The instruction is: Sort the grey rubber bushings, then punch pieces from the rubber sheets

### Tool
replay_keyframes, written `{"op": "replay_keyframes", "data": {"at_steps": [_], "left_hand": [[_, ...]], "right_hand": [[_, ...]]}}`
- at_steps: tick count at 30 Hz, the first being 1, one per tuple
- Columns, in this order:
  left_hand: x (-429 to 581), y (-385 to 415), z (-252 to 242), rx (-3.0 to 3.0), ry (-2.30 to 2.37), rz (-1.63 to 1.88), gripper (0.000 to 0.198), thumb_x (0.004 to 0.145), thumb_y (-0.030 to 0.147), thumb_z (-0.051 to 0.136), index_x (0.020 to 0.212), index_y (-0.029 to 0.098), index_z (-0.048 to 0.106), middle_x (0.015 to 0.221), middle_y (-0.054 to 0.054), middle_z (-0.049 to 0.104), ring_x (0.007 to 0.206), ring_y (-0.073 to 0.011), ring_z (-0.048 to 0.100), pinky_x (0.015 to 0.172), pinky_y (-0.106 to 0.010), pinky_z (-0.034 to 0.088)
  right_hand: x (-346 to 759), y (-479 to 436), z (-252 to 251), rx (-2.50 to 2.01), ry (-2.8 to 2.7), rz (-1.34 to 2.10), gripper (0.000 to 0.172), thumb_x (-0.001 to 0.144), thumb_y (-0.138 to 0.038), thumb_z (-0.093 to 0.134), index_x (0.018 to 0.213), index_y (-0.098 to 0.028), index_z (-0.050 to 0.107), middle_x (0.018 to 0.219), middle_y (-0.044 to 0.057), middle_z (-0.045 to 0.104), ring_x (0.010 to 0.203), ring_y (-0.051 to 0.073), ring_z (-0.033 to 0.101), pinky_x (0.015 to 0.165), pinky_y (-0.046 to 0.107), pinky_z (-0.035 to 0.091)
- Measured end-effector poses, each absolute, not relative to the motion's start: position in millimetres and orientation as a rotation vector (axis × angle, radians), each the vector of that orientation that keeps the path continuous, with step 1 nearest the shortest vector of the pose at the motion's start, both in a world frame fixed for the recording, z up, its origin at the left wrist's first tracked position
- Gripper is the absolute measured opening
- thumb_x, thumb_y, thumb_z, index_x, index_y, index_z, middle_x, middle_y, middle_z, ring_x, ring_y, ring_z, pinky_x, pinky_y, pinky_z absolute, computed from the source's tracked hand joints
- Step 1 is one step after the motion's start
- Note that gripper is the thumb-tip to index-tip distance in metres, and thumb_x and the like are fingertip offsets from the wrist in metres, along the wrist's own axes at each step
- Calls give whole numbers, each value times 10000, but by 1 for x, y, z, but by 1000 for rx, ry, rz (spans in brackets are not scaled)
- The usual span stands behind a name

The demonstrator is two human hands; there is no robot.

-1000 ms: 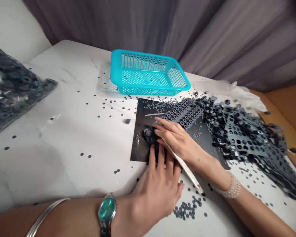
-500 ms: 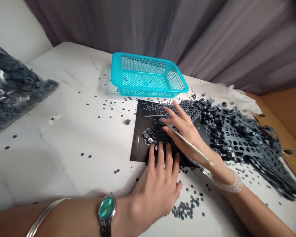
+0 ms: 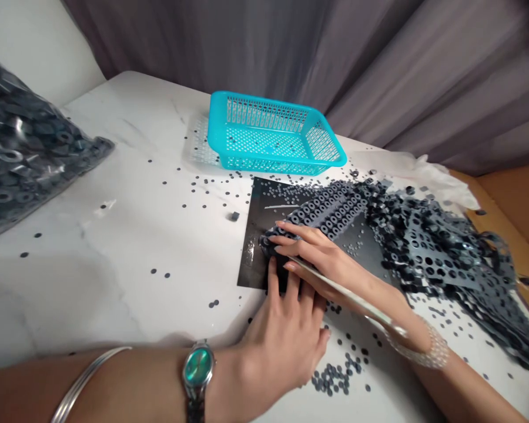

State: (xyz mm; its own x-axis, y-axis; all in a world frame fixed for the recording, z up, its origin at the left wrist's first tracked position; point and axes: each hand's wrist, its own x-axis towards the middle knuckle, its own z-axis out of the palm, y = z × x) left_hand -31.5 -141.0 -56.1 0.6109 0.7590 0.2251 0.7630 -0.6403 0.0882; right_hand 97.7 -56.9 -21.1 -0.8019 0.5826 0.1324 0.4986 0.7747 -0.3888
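My left hand (image 3: 286, 332) lies palm down, fingers spread, its fingertips on the near part of a black square board (image 3: 255, 258). Just beyond those fingertips my right hand (image 3: 321, 258) reaches in low, holding a long, slim, silvery tool (image 3: 348, 294) that runs back along the palm to the wrist. Its tip is hidden under the fingers. On the board lies a dark foam sheet (image 3: 330, 208) with rows of ring-shaped cuts; the right fingertips rest on its near left end. Small dark discs (image 3: 275, 191) are scattered over the board's far edge.
A turquoise basket (image 3: 216, 144) stands behind the board. To the right is a heap of punched dark foam scraps (image 3: 445, 252), with white plastic (image 3: 441, 179) behind it. A clear bag of dark rings (image 3: 22, 153) sits at left. Loose discs (image 3: 335, 379) lie near my left hand.
My right hand has moved toward me and left, down to the near end of the foam sheet, uncovering its rows of rings. My left hand stays in place. The view has shifted slightly.
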Motion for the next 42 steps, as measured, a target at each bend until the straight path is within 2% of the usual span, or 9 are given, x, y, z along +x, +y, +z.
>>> {"op": "replay_keyframes", "data": {"at_steps": [6,16,21,25,28,32,39,42], "left_hand": [[-33,-141,-53,-2835,-1300,-319,463,879,445,463,1130,113,665,1187,-177,640,1137,-398,541,958,-591,380],[-38,-134,-39,-3007,-1216,-56,491,931,392,342,1237,93,583,1171,-207,638,1141,-388,550,951,-631,383],[-36,-135,-45,-2939,-1258,-141,535,919,419,358,1255,59,567,1198,-235,615,1188,-418,503,967,-630,369],[-34,-138,-53,-2878,-1304,-258,563,911,442,376,1326,84,507,1328,-239,520,1260,-430,428,1001,-642,320],[-34,-139,-56,-2868,-1326,-291,580,911,453,374,1366,105,463,1401,-231,446,1295,-426,384,1021,-638,295],[-34,-140,-58,-2835,-1331,-331,584,909,458,379,1366,105,464,1400,-235,443,1299,-427,378,1026,-629,284],[-32,-140,-57,-2791,-1334,-332,564,892,466,409,1304,104,540,1320,-202,545,1248,-395,456,1028,-581,302],[-31,-140,-57,-2817,-1318,-344,508,886,445,432,1221,109,615,1256,-177,603,1185,-378,515,1028,-592,296]], "right_hand": [[91,-57,-27,-789,-2740,376,188,965,-160,410,1119,-154,518,1281,162,588,1375,246,335,996,471,438],[84,-57,-26,-774,-2713,278,171,971,-128,357,1032,-145,516,1237,212,605,1392,258,300,959,471,473],[85,-49,-31,-722,-2759,214,186,975,-129,343,1043,-154,515,1256,208,593,1393,250,297,976,474,465],[89,-26,-28,-815,-2657,126,184,975,-160,353,1054,-156,518,1358,220,504,1380,265,326,1010,514,438],[93,-9,-22,-974,-2510,92,223,965,-176,383,1144,-189,515,1393,153,485,1397,275,285,1054,542,397],[98,-9,-18,-1100,-2406,141,238,953,-213,428,1166,-220,533,1402,88,483,1431,289,164,1104,582,315],[112,-61,-16,-1001,-2469,622,226,947,-210,459,1151,-184,552,1301,131,576,1359,246,367,1024,457,459],[114,-73,-22,-955,-2506,670,226,941,-208,466,1140,-174,569,1263,143,605,1338,241,402,1006,442,472]]}}
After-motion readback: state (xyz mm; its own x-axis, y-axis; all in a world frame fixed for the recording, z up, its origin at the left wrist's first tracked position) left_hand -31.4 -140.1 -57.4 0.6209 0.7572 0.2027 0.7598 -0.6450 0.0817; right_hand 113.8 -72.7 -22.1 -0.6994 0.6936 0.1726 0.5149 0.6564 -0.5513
